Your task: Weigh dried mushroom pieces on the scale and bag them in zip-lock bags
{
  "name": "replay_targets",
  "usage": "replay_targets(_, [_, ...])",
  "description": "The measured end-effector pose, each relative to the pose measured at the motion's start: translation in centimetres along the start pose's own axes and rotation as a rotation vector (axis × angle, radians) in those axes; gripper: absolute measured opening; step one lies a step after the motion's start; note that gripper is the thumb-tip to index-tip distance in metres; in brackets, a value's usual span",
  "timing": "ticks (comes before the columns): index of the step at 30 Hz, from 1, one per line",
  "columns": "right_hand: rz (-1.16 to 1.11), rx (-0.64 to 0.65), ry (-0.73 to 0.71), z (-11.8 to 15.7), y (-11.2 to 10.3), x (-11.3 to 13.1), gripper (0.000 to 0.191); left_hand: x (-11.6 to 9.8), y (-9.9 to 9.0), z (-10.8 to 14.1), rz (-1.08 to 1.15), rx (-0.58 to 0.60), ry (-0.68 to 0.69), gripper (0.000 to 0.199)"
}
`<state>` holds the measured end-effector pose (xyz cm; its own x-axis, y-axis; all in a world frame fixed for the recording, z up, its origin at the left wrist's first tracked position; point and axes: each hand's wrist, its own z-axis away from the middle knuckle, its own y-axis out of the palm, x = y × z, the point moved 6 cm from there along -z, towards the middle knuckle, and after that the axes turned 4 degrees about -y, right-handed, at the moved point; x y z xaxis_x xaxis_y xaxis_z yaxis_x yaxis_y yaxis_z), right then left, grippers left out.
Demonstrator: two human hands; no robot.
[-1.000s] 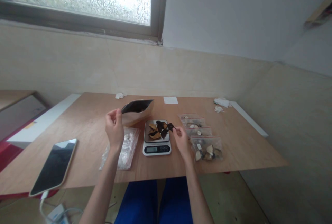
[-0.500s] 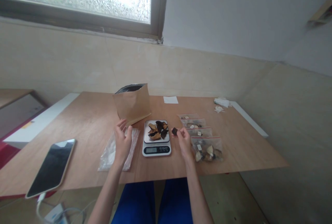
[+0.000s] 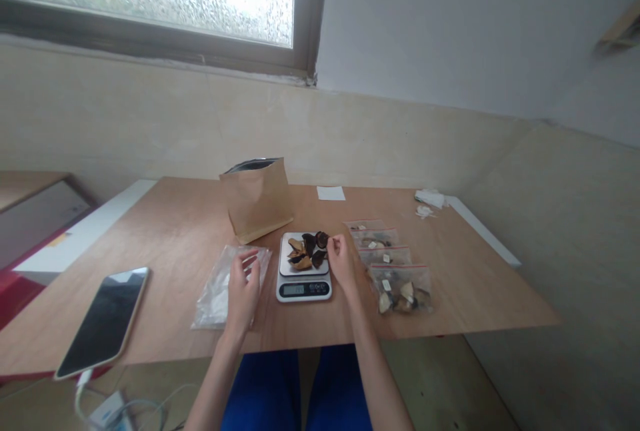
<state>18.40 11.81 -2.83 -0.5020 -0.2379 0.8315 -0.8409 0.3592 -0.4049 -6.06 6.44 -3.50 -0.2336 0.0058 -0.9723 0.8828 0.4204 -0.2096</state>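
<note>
Right fingers pinch at dried pieces weighed on a digital scale.
Whether they grip one is unclear; left hand lies open above a plastic bag.

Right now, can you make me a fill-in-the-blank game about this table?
The person's right hand is next to the dried pieces on the digital scale, and ____ zip bags lie in a row to its right.
The brown paper bag stands ____ on the wooden table.
The phone lies on the person's ____ side of the scale.

Missing words: four; upright; left.
</note>
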Motion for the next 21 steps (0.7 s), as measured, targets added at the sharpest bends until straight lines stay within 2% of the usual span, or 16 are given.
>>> replay_targets(3, [0.047,-0.132,0.037,-0.2,-0.9,-1.5,0.019,0.0,-0.5,-0.1,-0.019,-0.024,-0.009,0.027])
replay_targets(5, [0.036,-0.172,0.051,-0.2,-1.2,-2.4,0.019,0.0,-0.7,-0.1,-0.03,-0.035,-0.015,0.028])
replay_targets(8, [0.017,-0.156,0.04,-0.3,-1.1,-3.0,0.02,0.0,-0.7,0.0,-0.043,-0.03,-0.025,0.027])
replay_targets(13, [-0.065,-0.072,0.019,-0.2,-0.6,-2.2,0.023,-0.2,-0.6,0.0,-0.064,-0.035,0.003,0.023])
replay_targets(15, [-0.11,-0.079,0.037,0.2,-0.8,-1.8,0.024,-1.1,-1.3,-0.4,-0.077,-0.115,0.067,0.022])
replay_targets(17, [-0.162,-0.112,0.067,0.7,-1.3,-1.5,0.025,-2.7,-2.4,-1.1,-0.093,-0.261,0.154,0.022])
replay_targets(19, [-0.196,-0.138,0.093,1.2,-1.8,-1.3,0.026,-4.9,-3.7,-2.3,-0.095,-0.408,0.234,0.024])
replay_targets(21, [-0.204,-0.152,0.108,1.7,-2.3,-1.2,0.026,-7.4,-4.7,-3.9,-0.092,-0.5,0.303,0.028])
